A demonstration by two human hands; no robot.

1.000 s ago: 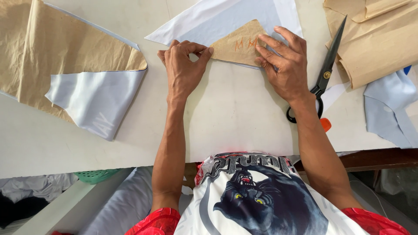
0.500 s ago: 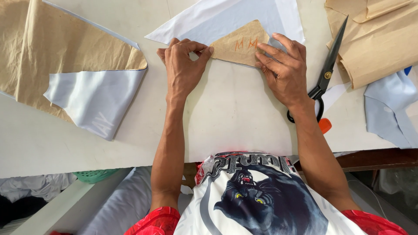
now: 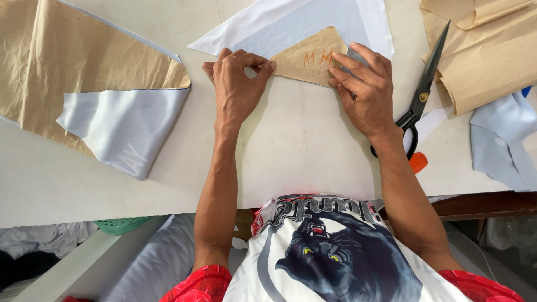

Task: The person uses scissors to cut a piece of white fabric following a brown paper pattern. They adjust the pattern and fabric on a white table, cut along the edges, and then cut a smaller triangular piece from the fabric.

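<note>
Brown paper cut like a triangle [image 3: 309,57] lies on the white cloth [image 3: 291,25] on the table [image 3: 302,151], the left hand [image 3: 238,86] pinching its left corner and the right hand [image 3: 366,89] pressing flat on its right side, scissors [image 3: 420,98] just beside.

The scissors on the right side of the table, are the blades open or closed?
Closed. The scissors lie flat on the table, their blades together as one dark point; the right hand beside them does not hold them.

A white table [image 3: 291,151] carries brown paper sheets [image 3: 72,67], pale fabric pieces [image 3: 120,128], and black scissors [image 3: 422,92].
</note>
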